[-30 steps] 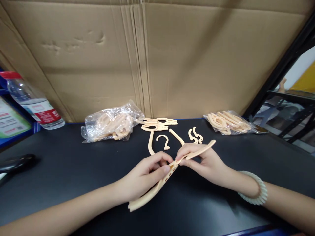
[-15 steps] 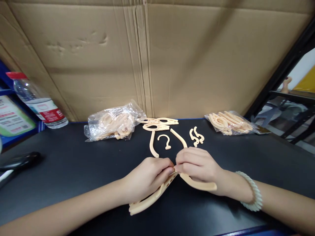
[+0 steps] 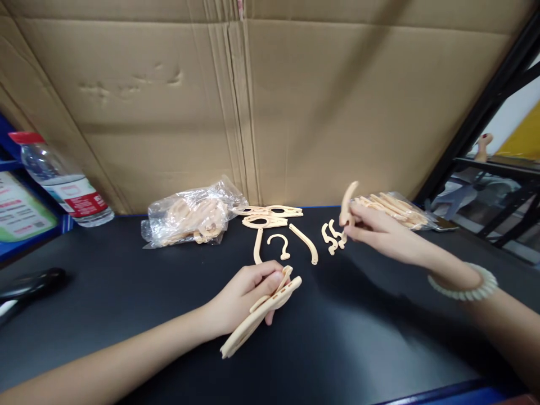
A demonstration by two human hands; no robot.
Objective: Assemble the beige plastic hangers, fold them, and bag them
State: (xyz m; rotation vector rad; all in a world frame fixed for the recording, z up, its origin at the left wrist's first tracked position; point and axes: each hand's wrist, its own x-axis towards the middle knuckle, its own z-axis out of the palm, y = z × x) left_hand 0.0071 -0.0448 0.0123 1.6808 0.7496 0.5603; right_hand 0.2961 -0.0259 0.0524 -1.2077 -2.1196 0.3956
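My left hand point(image 3: 242, 295) is closed around beige plastic hanger parts point(image 3: 257, 322), among them a long piece with a row of slots tilted down to the left. My right hand point(image 3: 382, 232) pinches a curved hanger arm point(image 3: 348, 198), raised off the table and pointing up. Just under the right fingers lie small S-shaped pieces point(image 3: 329, 242). Between the hands, a hanger hook point(image 3: 285, 248) rests on the table, with one curved arm point(image 3: 304, 245) to its right and another curved piece point(image 3: 258, 247) to its left, partly behind my left hand.
Flat pieces with oval openings point(image 3: 270, 218) lie at the back of the black table point(image 3: 169, 292). A clear bag of beige parts point(image 3: 189, 216) sits left of them, another bag point(image 3: 399, 209) behind my right hand. A water bottle point(image 3: 67, 185) stands at far left, before a cardboard wall point(image 3: 147, 112).
My right hand has moved away from the left, up and right, with a curved hanger arm in its fingers. My left hand keeps the slotted part, now tilted more steeply.
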